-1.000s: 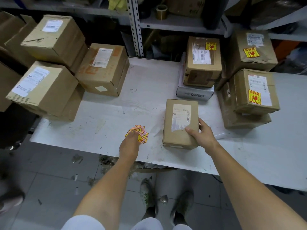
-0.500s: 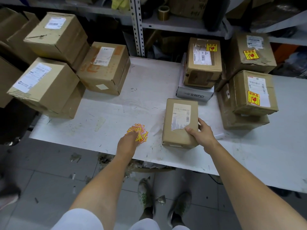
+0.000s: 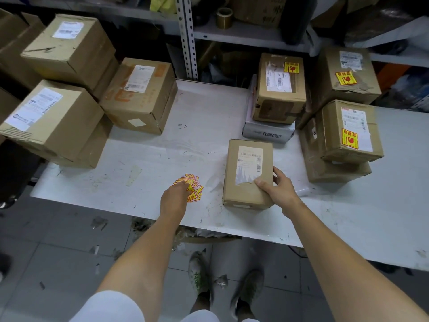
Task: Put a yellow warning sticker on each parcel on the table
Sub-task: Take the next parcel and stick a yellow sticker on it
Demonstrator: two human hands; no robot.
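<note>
Head view. The parcel [image 3: 249,168] in hand is lying flat near the front edge of the worktop [image 3: 197,135], about midway along it. Its label [image 3: 249,163] is facing up and it is carrying no yellow sticker. The right hand [image 3: 277,190] is steadying it: the grip is clamped on the near right corner, with the thumb on the top face and the fingers wrapping the right side.

The left hand [image 3: 173,201] is reaching onto the sticker pile [image 3: 196,190], which is fanned out just left of the parcel by the same front edge. The back of the hand is hiding its fingertips, so whether that grip is apart or pinching a sticker cannot be told.

Assessment: the step in hand is judged to be the taking of one sticker. The fan is loose and overlapping, so the top sticker is best slid clear by its edge before lifting, lest two come away together. The right hand is best holding the parcel down while the sticker is pressed onto bare cardboard beside the label, clear of the barcode.

The stickered parcels [image 3: 279,89] are standing stacked toward the back right. The bare parcels [image 3: 139,94] along the left edge are awaiting the same treatment.
</note>
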